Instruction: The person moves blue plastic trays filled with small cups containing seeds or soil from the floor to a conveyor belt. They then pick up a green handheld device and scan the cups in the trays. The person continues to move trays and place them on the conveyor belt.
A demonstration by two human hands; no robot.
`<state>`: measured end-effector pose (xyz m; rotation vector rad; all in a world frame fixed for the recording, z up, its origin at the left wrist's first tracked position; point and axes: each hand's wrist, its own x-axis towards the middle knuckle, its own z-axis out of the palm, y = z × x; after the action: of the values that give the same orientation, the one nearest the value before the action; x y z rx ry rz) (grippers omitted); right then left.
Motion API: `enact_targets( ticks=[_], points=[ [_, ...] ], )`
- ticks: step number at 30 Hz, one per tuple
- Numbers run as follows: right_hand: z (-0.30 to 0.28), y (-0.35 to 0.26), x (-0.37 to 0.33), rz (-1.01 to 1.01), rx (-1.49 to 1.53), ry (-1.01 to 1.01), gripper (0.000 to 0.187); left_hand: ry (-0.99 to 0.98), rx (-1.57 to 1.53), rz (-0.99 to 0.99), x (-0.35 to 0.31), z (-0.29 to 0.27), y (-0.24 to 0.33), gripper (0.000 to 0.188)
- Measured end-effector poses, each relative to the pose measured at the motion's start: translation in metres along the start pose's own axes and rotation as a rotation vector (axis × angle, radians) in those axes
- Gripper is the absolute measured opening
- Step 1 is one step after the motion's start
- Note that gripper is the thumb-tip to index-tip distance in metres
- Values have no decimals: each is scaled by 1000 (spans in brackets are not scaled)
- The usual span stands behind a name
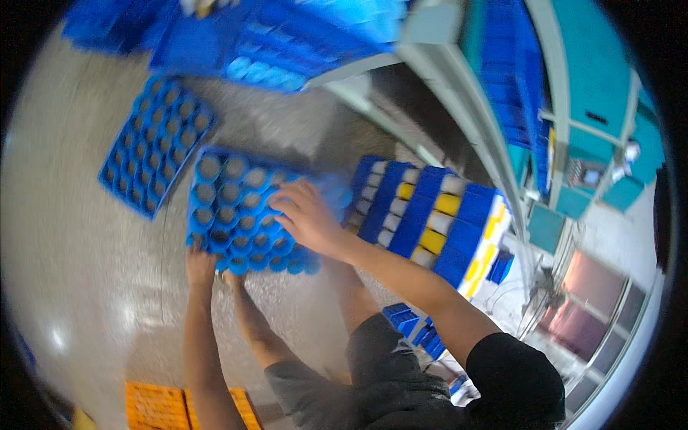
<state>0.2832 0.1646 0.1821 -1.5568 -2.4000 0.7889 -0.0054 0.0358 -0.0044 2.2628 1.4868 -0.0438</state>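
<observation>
A blue tray with rows of round cells (228,192) is in front of me, its right part smeared by motion. My left hand (201,264) grips the tray's near-left corner, fingers hooked over the rim. Across the right half of the tray lies my right hand (309,217), its fingers loosely bent and apart, with no object visible in them. What its fingertips touch underneath is hidden.
A second blue tray with round cells (156,143) lies on the floor to the left. Stacked blue trays holding white and yellow pieces (430,215) stand at right. Blue crates (265,43) and a pale metal frame (459,79) are beyond. Orange trays (154,407) sit near left.
</observation>
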Motion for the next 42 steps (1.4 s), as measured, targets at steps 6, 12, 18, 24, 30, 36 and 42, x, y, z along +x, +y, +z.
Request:
enact_targets(
  ticks=[6,12,18,24,30,36,42],
  points=[
    [-258,83,-86,181,-290,468,36,-137,-131,-283,-30,-96,56,14],
    [-391,134,-183,541,-50,742,32,-92,-435,-503,-43,-139,140,25],
    [-364,47,-347,799,139,784,26,-334,-1031,-489,-12,-164,250,31],
    [-216,-146,-525,1370,407,602,29,-627,-796,216,12,-162,272,31],
    [-36,-371,-645,2048,861,680,40,-1143,-38,464,-22,-197,287,25],
    [65,-516,-726,2625,742,1452,39,-1257,211,773,-98,-133,500,28],
    [97,-631,-923,2928,-177,2032,27,-1308,282,985,-276,-32,689,30]
  ],
)
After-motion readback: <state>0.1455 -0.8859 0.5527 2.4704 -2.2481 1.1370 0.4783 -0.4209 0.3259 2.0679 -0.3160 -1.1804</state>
